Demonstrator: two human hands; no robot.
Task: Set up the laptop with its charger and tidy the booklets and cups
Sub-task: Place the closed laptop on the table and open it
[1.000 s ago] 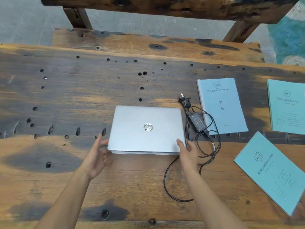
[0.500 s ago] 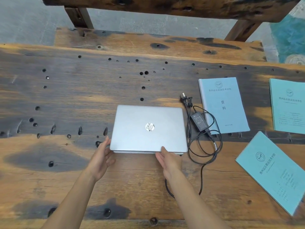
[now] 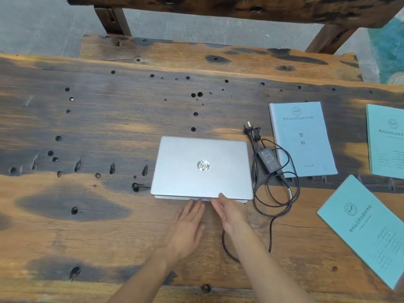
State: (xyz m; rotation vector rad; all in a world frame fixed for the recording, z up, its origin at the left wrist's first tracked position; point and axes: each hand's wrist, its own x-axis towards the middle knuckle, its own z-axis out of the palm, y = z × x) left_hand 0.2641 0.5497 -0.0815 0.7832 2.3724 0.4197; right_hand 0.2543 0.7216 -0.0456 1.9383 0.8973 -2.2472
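A silver laptop (image 3: 202, 167) lies on the wooden table, its lid raised a crack at the front edge. My right hand (image 3: 229, 212) has its thumb on the lid's front edge and its fingers under it. My left hand (image 3: 189, 224) lies flat on the table, fingertips touching the laptop's front edge. The black charger (image 3: 269, 161) with its coiled cable and plug sits just right of the laptop. Three light-blue booklets lie to the right: one (image 3: 302, 138) beside the charger, one (image 3: 385, 141) at the right edge, one (image 3: 367, 228) tilted near the front. No cups are in view.
The table (image 3: 87, 127) is dark, rough wood with many holes. A wooden bench (image 3: 218, 55) stands behind it, with a heavy beam (image 3: 218, 7) above. The charger cable loops toward the table's front, under my right forearm.
Both hands slid from the laptop's front corners to the middle of its front edge. The lid has lifted slightly under my right thumb.
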